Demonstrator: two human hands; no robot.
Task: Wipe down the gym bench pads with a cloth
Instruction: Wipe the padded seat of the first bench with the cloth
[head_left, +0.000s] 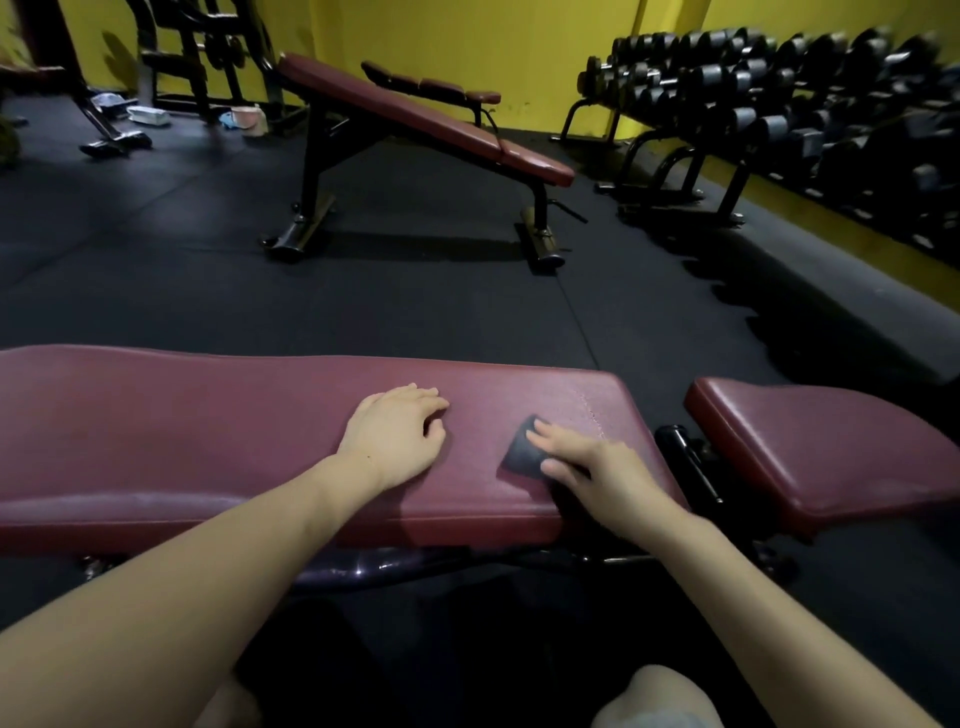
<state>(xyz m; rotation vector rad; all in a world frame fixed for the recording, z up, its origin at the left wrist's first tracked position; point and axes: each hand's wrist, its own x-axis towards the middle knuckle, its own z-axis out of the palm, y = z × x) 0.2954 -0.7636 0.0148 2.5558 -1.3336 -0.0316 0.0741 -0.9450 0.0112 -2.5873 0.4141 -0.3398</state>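
Observation:
A long maroon bench pad (208, 431) stretches across the near view, with a shorter maroon seat pad (810, 447) to its right past a black frame gap. A small dark cloth (522, 452) lies flat on the long pad near its right end. My right hand (592, 467) presses on the cloth with straight fingers, covering its right part. My left hand (400, 436) rests on the bare pad just left of the cloth, fingers loosely bent and holding nothing.
A second maroon incline bench (415, 119) stands on the black rubber floor (363, 312) beyond. A dumbbell rack (779, 104) lines the yellow wall at the right. Machines and small items sit at the back left. My knees show at the bottom edge.

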